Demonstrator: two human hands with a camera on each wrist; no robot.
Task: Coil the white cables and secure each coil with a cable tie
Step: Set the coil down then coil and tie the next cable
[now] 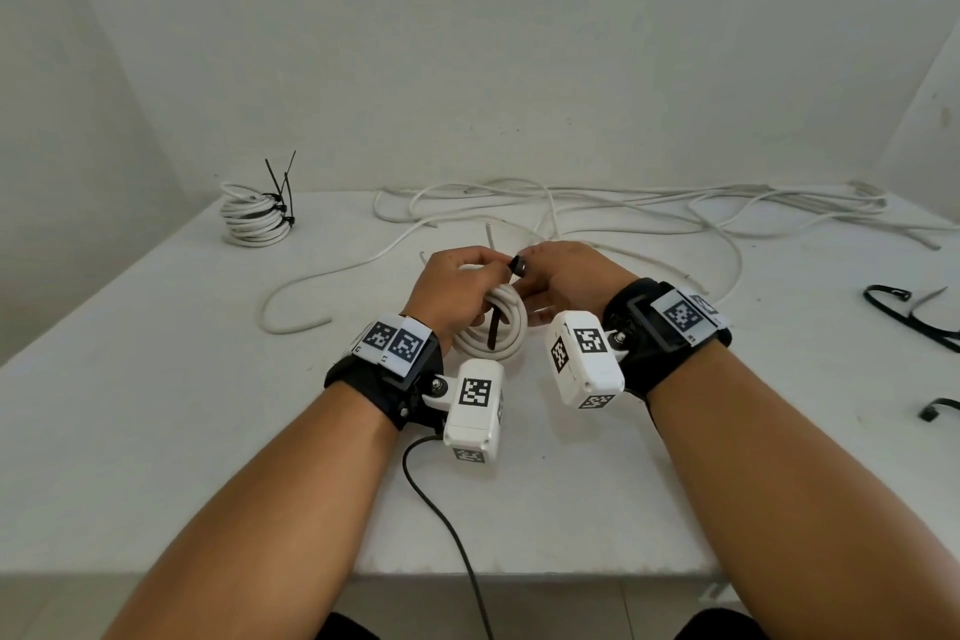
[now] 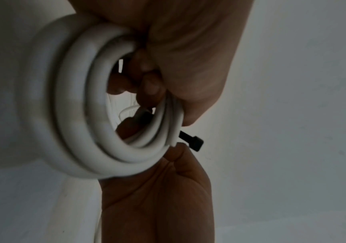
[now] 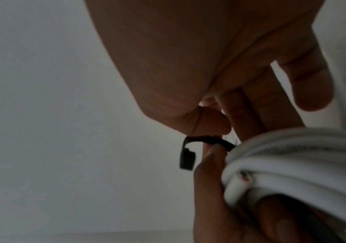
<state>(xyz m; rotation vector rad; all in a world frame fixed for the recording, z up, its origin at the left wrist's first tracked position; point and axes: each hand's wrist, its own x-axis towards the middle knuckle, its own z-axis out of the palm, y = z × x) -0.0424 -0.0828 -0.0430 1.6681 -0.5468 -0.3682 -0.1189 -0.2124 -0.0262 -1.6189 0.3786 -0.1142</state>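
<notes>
A small white cable coil (image 1: 506,335) is held upright just above the table (image 1: 182,379), gripped by my left hand (image 1: 467,276) with fingers through its centre. A black cable tie (image 1: 493,327) threads through the coil, its tail hanging down the front and its head (image 1: 519,267) sticking up on top. My right hand (image 1: 550,270) pinches the tie just by the head. The left wrist view shows the coil (image 2: 74,115) and the tie head (image 2: 192,141) close up. In the right wrist view the tie (image 3: 186,157) bends over beside the coil (image 3: 292,156).
A stack of tied coils (image 1: 254,218) with black tie tails stands at the back left. Loose white cables (image 1: 571,208) sprawl across the back and middle of the table. Spare black ties (image 1: 904,312) lie at the right edge. A black cord (image 1: 447,509) hangs over the front edge.
</notes>
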